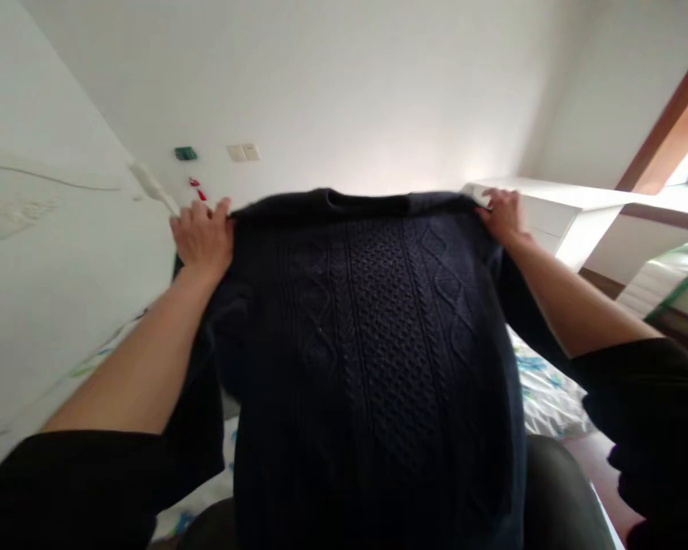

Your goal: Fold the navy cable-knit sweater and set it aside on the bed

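A dark navy cable-knit sweater (372, 336) hangs spread out in front of me, its neck opening at the top middle. My left hand (202, 238) grips its left shoulder and my right hand (502, 215) grips its right shoulder, both held up at about the same height. The knitted front faces me and the lower hem falls out of view at the bottom. Both my forearms are bare below black sleeves.
A bed with a white patterned sheet (544, 389) lies beneath the sweater. A white wall (46, 290) is close on the left, with switches (243, 152) on the far wall. A white shelf (573, 200) stands at the right, near a wooden door frame (665, 122).
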Action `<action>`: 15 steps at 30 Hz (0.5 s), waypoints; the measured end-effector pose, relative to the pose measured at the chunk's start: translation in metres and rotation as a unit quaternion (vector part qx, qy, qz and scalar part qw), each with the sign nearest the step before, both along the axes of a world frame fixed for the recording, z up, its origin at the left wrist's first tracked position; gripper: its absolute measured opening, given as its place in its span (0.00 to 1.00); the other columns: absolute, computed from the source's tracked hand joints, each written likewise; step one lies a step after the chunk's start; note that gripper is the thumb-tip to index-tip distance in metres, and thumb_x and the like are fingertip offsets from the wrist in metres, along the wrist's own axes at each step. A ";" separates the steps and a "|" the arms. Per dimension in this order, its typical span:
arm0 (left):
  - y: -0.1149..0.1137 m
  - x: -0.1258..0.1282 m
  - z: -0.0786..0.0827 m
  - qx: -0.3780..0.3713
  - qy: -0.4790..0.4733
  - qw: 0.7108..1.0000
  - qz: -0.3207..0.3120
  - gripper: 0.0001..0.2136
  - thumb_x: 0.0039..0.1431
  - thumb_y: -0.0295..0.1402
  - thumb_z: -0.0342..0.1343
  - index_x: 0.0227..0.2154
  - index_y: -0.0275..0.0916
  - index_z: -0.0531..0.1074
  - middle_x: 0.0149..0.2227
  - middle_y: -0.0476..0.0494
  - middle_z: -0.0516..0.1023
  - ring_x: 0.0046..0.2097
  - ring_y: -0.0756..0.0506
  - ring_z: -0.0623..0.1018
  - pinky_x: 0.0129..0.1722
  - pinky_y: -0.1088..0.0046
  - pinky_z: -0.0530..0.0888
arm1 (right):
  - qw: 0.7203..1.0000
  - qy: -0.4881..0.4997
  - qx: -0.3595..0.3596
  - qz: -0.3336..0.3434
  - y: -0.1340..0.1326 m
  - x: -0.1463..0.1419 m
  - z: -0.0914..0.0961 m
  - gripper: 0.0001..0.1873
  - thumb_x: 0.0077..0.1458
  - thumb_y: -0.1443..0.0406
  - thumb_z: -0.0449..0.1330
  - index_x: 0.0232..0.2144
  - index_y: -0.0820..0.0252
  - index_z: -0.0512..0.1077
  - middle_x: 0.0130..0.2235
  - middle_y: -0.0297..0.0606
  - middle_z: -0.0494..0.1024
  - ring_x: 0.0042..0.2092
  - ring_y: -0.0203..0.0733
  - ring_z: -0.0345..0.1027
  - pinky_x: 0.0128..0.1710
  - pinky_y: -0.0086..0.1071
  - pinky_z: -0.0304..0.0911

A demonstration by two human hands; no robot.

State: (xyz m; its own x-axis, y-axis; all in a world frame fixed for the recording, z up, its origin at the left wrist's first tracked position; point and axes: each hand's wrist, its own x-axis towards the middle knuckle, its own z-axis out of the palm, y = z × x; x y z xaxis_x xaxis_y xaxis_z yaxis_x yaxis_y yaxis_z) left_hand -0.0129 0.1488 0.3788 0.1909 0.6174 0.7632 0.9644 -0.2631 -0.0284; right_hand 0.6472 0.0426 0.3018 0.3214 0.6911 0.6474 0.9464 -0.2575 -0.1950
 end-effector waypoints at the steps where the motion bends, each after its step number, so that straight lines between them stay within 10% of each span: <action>1: 0.003 0.003 -0.033 -0.029 0.025 0.999 0.028 0.28 0.86 0.42 0.48 0.75 0.25 0.66 0.71 0.27 0.69 0.74 0.27 0.66 0.70 0.42 0.62 | 0.998 0.031 -0.045 0.014 0.005 -0.020 -0.029 0.29 0.78 0.62 0.60 0.68 0.85 0.69 0.64 0.68 0.76 0.60 0.42 0.64 0.57 0.36 0.52; 8: -0.007 -0.048 -0.259 -0.349 0.074 0.927 0.114 0.30 0.70 0.38 0.59 0.73 0.38 0.73 0.76 0.22 0.67 0.71 0.23 0.73 0.67 0.41 0.72 | 0.947 0.169 -0.255 0.101 -0.032 -0.105 -0.250 0.16 0.64 0.69 0.66 0.51 0.59 0.87 0.54 0.49 0.86 0.59 0.57 0.77 0.65 0.44 0.68; 11: -0.039 -0.058 -0.323 -0.462 0.005 0.884 0.076 0.25 0.66 0.43 0.58 0.62 0.39 0.80 0.59 0.29 0.84 0.58 0.31 0.84 0.59 0.56 0.80 | 0.884 0.331 -0.322 0.075 -0.069 -0.110 -0.314 0.04 0.59 0.66 0.69 0.37 0.57 0.86 0.40 0.46 0.87 0.49 0.57 0.83 0.55 0.44 0.77; 15: -0.102 -0.056 -0.379 -0.594 -0.066 0.801 0.036 0.18 0.63 0.54 0.58 0.37 0.43 0.77 0.37 0.41 0.85 0.44 0.34 0.88 0.43 0.64 0.81 | 0.801 0.492 -0.342 -0.012 -0.109 -0.091 -0.351 0.11 0.52 0.63 0.77 0.28 0.59 0.79 0.28 0.47 0.82 0.34 0.64 0.84 0.32 0.47 0.79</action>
